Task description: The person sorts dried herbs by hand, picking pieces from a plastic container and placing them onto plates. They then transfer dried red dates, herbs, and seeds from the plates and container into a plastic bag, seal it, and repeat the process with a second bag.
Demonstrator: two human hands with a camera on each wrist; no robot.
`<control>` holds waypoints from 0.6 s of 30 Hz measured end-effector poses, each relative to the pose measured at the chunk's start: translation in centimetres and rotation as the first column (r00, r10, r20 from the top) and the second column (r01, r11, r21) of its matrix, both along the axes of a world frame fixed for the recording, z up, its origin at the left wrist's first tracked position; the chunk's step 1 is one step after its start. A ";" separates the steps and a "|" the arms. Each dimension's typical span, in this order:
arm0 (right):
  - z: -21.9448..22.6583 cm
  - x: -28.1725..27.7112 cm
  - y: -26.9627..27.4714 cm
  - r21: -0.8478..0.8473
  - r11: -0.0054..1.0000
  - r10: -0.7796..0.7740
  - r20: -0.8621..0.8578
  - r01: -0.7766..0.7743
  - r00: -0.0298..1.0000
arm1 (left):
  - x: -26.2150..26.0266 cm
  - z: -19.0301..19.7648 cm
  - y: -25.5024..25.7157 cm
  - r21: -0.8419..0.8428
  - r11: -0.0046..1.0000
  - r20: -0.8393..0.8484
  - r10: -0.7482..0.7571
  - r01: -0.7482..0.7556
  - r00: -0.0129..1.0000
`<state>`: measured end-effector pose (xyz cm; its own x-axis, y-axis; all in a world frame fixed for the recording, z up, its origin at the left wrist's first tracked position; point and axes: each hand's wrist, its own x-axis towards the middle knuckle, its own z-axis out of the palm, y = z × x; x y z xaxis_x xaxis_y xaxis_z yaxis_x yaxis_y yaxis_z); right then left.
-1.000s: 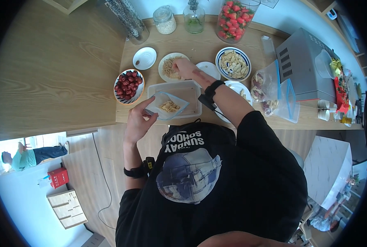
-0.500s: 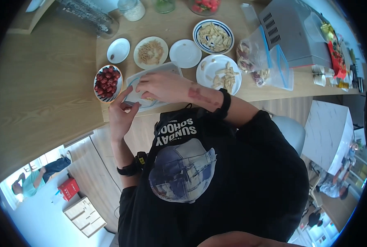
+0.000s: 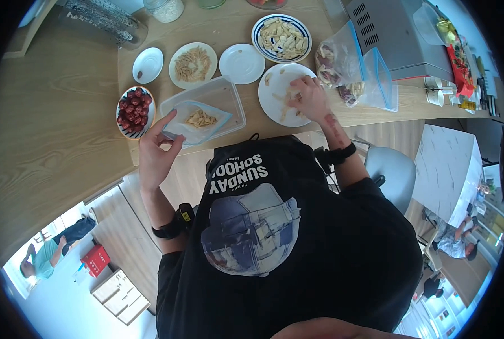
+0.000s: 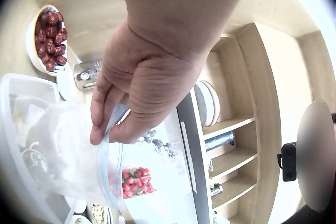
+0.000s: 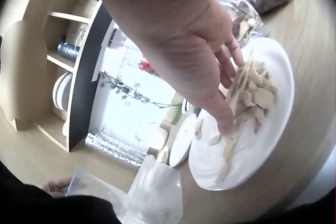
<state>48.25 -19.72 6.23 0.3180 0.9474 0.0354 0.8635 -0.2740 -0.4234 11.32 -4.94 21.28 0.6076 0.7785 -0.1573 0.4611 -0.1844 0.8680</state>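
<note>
My left hand (image 3: 156, 158) pinches the edge of a clear zip bag (image 3: 178, 134) between thumb and fingers. Pale dried slices (image 3: 201, 118) lie inside it. The bag rests over a clear plastic container (image 3: 239, 110) near the counter's front edge. My right hand (image 3: 312, 101) is over a white plate (image 3: 270, 106) to the right. In the right wrist view its fingertips are at a heap of dried slices (image 5: 258, 98), the thumb apart from the fingers. A few slices lie loose at the side of that plate.
A bowl of red dates (image 3: 134, 108) stands left of the bag. Behind are a saucer (image 3: 148, 63), a plate of pale strips (image 3: 193, 64), a bare white plate (image 3: 242, 63) and a blue-rimmed dish of slices (image 3: 283, 38). Filled plastic bags (image 3: 336, 62) and a grey appliance (image 3: 398, 48) stand right.
My right hand went from the plate of pale strips to above the zip bag, then right to the plate of slices. My left hand keeps holding the bag. The head view has shifted.
</note>
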 end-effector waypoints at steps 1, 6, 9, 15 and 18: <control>-0.8 0.1 -0.1 0.000 1.000 0.000 0.000 0.000 1.000 | 0.3 0.0 0.0 0.019 1.000 0.016 0.017 -0.017 1.000; -1.8 0.7 1.0 0.043 0.998 -0.043 -0.185 0.052 0.982 | 0.9 0.1 -0.1 0.050 0.999 0.020 0.010 -0.011 1.000; -1.0 0.4 1.8 0.018 0.997 -0.066 -0.227 0.072 0.972 | 1.0 -0.2 -0.1 0.047 0.998 0.018 0.036 -0.037 0.999; -0.6 1.1 2.0 0.065 0.998 -0.005 -0.220 0.019 0.976 | 0.7 -0.3 -0.2 0.041 0.996 0.005 0.076 -0.076 0.997; 0.3 1.0 2.1 0.022 1.000 0.016 -0.211 -0.011 0.977 | 0.8 -0.3 -0.4 0.054 0.994 0.010 0.095 -0.096 0.995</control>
<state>49.23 -17.64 6.50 0.3075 0.9515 -0.0120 0.7573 -0.2523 -0.6023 12.15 -5.31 20.95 0.5310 0.8403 -0.1090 0.4722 -0.1866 0.8615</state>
